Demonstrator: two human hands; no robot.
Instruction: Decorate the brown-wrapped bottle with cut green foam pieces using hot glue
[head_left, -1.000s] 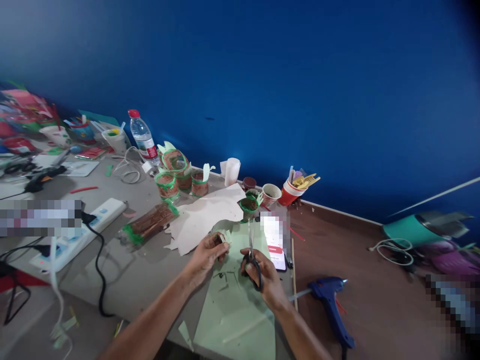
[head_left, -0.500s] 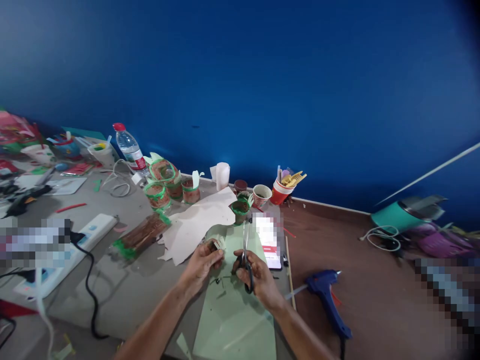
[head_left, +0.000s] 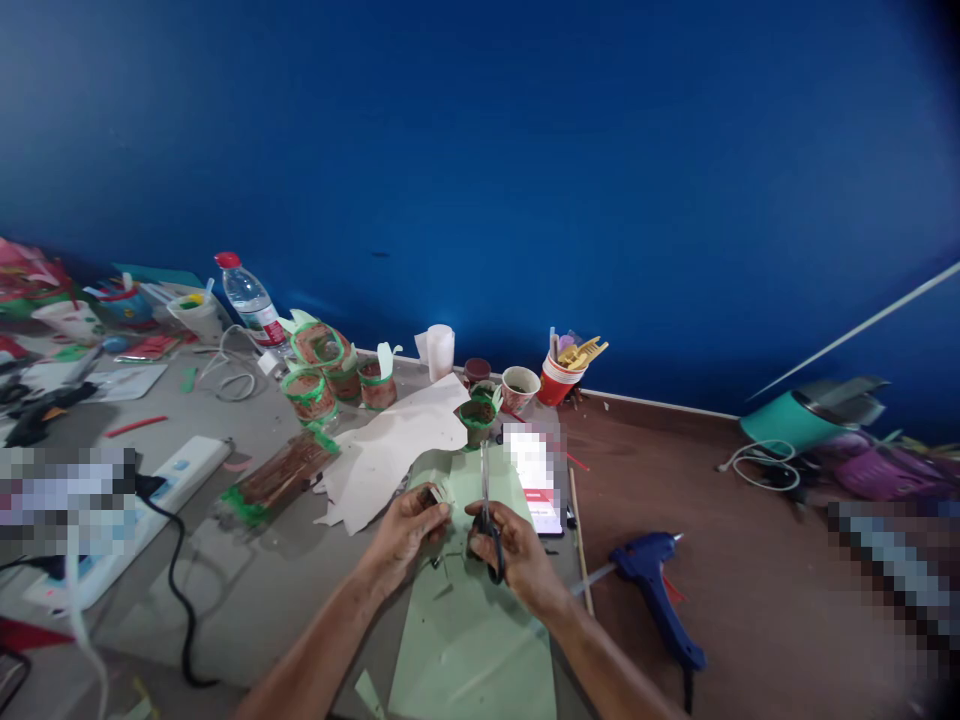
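My right hand is wrapped round the black handles of a pair of scissors, whose blades point away from me and look nearly closed. My left hand pinches a small piece of pale green paper, partly hidden by the fingers. Beneath both hands lies a pale green sheet of paper with several small dark bits on it. Just beyond the left hand is a white cut sheet. A small green-rimmed brown pot stands past the scissor tips.
Several brown pots and a water bottle stand at the back left. A power strip with cords lies left. Right of the sheet are a phone, a red cup with yellow pieces and a blue glue gun.
The view has swung slightly, so the surroundings sit further left. My right hand with the scissors and my left hand with the paper keep nearly the same pose.
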